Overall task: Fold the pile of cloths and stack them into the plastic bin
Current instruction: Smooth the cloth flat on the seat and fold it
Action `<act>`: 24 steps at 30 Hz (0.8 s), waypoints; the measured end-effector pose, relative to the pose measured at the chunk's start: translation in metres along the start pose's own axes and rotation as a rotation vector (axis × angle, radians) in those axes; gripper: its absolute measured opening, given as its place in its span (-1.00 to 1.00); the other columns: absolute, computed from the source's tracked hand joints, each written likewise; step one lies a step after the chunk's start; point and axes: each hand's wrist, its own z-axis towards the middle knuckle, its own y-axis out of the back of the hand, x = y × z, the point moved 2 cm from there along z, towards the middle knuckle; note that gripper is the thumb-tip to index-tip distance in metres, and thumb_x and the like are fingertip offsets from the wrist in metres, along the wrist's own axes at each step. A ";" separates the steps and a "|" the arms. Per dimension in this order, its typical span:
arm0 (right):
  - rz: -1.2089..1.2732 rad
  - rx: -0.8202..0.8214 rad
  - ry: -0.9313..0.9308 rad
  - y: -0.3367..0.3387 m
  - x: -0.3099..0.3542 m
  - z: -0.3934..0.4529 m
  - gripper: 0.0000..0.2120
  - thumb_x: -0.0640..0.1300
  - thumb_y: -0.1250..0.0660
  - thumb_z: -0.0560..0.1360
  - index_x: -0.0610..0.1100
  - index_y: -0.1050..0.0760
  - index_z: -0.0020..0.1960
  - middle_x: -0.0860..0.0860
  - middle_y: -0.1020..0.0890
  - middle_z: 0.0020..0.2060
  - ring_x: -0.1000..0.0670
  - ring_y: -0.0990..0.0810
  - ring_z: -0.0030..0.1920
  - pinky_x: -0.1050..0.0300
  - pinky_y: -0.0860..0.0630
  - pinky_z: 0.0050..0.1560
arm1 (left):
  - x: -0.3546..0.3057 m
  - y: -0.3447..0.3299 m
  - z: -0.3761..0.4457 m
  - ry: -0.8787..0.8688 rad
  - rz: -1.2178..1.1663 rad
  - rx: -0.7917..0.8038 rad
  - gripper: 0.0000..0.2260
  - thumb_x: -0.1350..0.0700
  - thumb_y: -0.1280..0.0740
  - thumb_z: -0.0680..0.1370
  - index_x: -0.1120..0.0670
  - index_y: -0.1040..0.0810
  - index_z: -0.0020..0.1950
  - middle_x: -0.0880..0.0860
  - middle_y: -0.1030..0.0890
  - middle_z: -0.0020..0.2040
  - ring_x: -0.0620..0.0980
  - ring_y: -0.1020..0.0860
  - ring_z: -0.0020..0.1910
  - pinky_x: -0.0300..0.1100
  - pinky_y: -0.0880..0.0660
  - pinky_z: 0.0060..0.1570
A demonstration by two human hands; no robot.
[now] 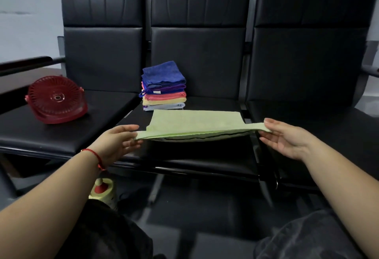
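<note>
A light green cloth lies stretched across the middle black seat, its near edge doubled and lifted off the cushion. My left hand pinches the cloth's near left corner. At the near right corner, my right hand holds the edge between thumb and fingers. Behind the green cloth stands a stack of folded cloths, blue on top, then purple, pink, yellow and pale blue. No plastic bin shows in the view.
A red fan lies tilted on the left seat. The right seat carries nothing. The seat backs rise behind. A yellow and red toy-like object sits on the floor by my left knee.
</note>
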 end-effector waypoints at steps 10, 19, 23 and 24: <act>0.299 0.198 0.264 -0.033 0.090 -0.076 -0.45 -0.30 -0.65 -0.19 -0.12 -0.64 -0.22 -0.12 -0.69 -0.19 -0.10 -0.71 -0.15 0.00 -0.64 -0.27 | -0.089 -0.025 -0.049 -0.300 -0.347 0.052 -0.77 0.37 -0.11 0.59 0.14 -0.52 0.03 0.04 -0.69 -0.28 -0.10 -0.66 -0.32 -0.27 -0.61 -0.20; 0.258 0.102 0.377 -0.055 0.137 -0.114 -0.83 -0.26 -0.26 0.53 -0.01 -0.54 -0.05 -0.04 -0.62 -0.02 -0.05 -0.66 0.06 -0.22 -0.43 0.20 | -0.153 -0.045 -0.074 -0.371 -0.370 0.113 -0.76 0.27 -0.11 0.61 0.04 -0.48 0.16 0.01 -0.62 0.00 -0.05 -0.67 -0.15 0.02 -0.58 -0.06; 0.199 0.002 0.209 -0.046 0.091 -0.080 -0.80 -0.26 -0.20 0.58 -0.01 -0.54 -0.01 -0.03 -0.57 -0.01 -0.04 -0.61 0.05 -0.27 -0.27 0.37 | -0.101 -0.041 -0.044 -0.169 -0.306 -0.017 -0.62 0.28 -0.08 0.60 0.00 -0.38 0.37 -0.02 -0.54 -0.03 -0.04 -0.57 -0.07 0.07 -0.44 0.08; 0.195 -0.013 0.175 -0.044 0.080 -0.071 -0.80 -0.26 -0.19 0.58 -0.02 -0.54 -0.01 -0.04 -0.56 -0.02 -0.05 -0.61 0.04 -0.28 -0.25 0.38 | -0.090 -0.040 -0.037 -0.124 -0.306 -0.052 -0.61 0.28 -0.07 0.60 0.01 -0.38 0.38 -0.02 -0.53 -0.04 -0.04 -0.57 -0.08 0.09 -0.41 0.11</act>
